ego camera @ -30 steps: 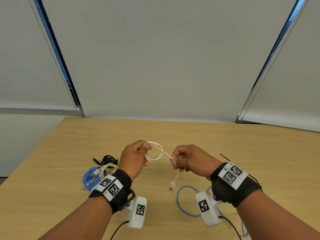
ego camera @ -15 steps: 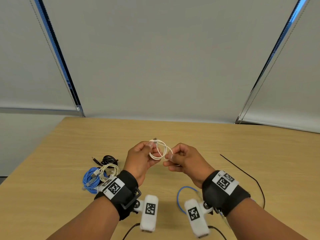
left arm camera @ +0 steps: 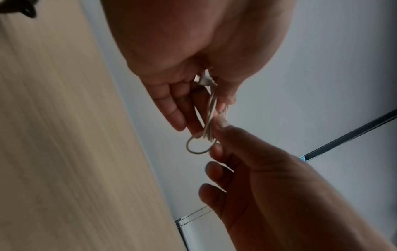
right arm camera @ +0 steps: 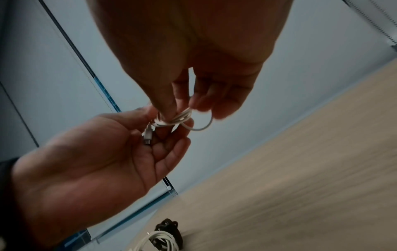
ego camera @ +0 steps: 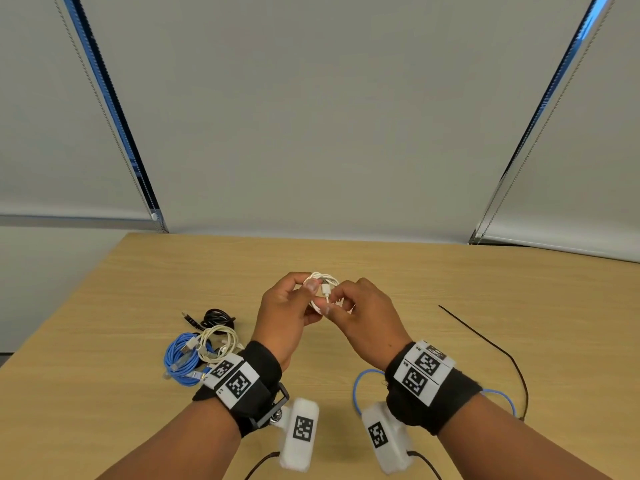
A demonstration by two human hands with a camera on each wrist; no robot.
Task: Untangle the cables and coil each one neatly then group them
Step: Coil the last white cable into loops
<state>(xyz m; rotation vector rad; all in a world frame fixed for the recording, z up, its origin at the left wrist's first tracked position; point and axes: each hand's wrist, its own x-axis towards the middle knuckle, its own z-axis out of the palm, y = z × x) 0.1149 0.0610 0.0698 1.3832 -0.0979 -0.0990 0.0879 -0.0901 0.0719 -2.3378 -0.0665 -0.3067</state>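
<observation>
A thin white cable [ego camera: 323, 289] is wound into a small coil above the wooden table [ego camera: 381, 271]. My left hand [ego camera: 310, 289] pinches the coil's left side between thumb and fingers. My right hand [ego camera: 332, 304] pinches the cable's end against the coil, with its small white plug [ego camera: 325, 289] lying across the loops. In the left wrist view the coil [left arm camera: 209, 118] runs between both hands and one small loop [left arm camera: 196, 146] sticks out below. In the right wrist view a silver-tipped plug [right arm camera: 148, 134] hangs in my left palm beside the coil [right arm camera: 178, 117].
Three coiled cables lie grouped at the left of the table: a blue one [ego camera: 181, 358], a cream one [ego camera: 218, 341] and a black one [ego camera: 214, 318]. A loose blue cable [ego camera: 358, 379] lies under my right wrist. A thin black cable [ego camera: 485, 341] trails along the right.
The white cable's hanging end and plug have been wound up onto the coil. My right hand has moved left until it meets the left hand at the coil.
</observation>
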